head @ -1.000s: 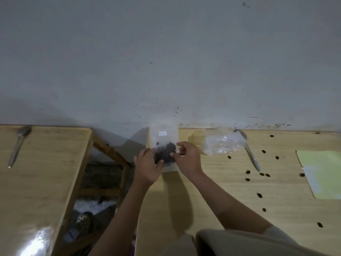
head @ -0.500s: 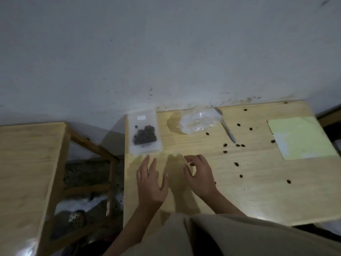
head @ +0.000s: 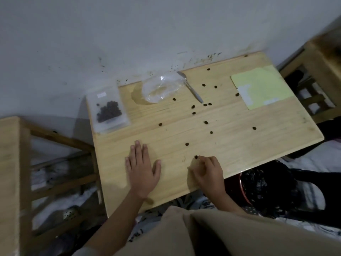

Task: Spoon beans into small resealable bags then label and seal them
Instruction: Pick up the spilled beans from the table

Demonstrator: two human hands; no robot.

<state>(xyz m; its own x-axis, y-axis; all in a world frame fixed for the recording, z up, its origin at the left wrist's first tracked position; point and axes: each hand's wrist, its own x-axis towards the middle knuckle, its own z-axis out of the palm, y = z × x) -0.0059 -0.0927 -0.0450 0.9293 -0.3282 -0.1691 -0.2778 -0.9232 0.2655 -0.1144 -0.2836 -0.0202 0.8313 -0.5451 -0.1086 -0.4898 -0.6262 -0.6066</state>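
Observation:
A small clear resealable bag (head: 108,111) with dark beans inside and a white label lies flat at the far left corner of the wooden table (head: 230,154). A crumpled clear plastic bag (head: 162,88) and a metal spoon (head: 190,87) lie near the wall. Several loose beans (head: 206,122) are scattered across the tabletop. My left hand (head: 142,169) rests flat on the table with fingers straight. My right hand (head: 208,170) is curled near the front edge, its fingertips pinching one loose bean (head: 196,157).
A yellow-green label sheet (head: 262,87) lies at the table's far right. A second wooden table (head: 9,182) stands to the left across a gap. A wooden chair (head: 323,71) and a dark basket (head: 267,185) are to the right. The wall runs along the back.
Both hands let go of the filled bag, which now lies at the far left corner. They drew back toward the front edge; my right hand moved onto a loose bean.

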